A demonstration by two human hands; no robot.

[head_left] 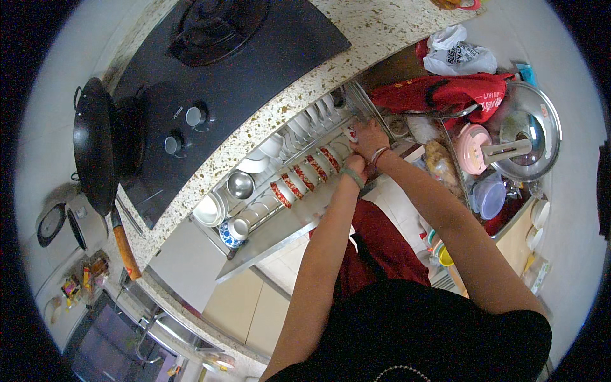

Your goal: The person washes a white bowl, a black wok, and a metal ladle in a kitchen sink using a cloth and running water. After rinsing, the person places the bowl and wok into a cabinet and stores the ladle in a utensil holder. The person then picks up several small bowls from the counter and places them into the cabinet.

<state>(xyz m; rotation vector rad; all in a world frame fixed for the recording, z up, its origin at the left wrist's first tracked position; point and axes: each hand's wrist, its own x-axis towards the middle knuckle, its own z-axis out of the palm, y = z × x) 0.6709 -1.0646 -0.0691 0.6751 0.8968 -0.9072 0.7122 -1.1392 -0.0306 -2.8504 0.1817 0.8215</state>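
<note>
Both my hands reach into the right end of a pulled-out wire dish drawer [254,219] under the counter. My right hand [372,135] has its fingers curled at a small white dish with a red pattern [351,134], which is mostly covered. Just below it, my left hand [355,164] is beside the right wrist at the drawer's near side, its fingers hidden. Several red-patterned white bowls [304,177] stand on edge in a row to the left of my hands. Behind them, white plates [308,121] are upright in the rack.
A metal bowl [240,185], white bowls [209,210] and a blue-patterned bowl [231,234] sit at the drawer's left end. Above is the black cooktop [254,70]; a wok [93,146] stands left. A glass lid [541,127] and pink container [473,148] are at right.
</note>
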